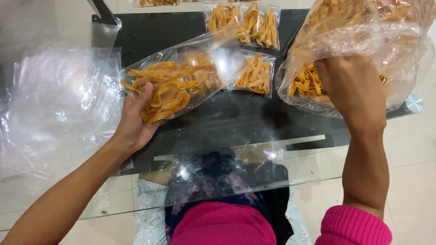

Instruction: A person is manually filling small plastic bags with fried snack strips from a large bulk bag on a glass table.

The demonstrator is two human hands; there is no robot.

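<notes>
My left hand [135, 119] grips the bottom of a small clear plastic bag [184, 75] partly filled with orange fried strips, held tilted over the glass table [236, 122]. On the right, my right hand [352, 88] reaches inside a large clear plastic sack [399, 43] full of the same orange strips, with its fingers buried among them. Three small filled bags lie on the table behind: one [256, 75] next to the held bag and two [261, 22] farther back.
A stack of empty clear bags [63, 104] lies at the left on the table. More filled bags [156, 2] show at the top edge. The table's near glass edge [236, 181] runs above my lap. A pale tiled floor [408, 181] lies to the right.
</notes>
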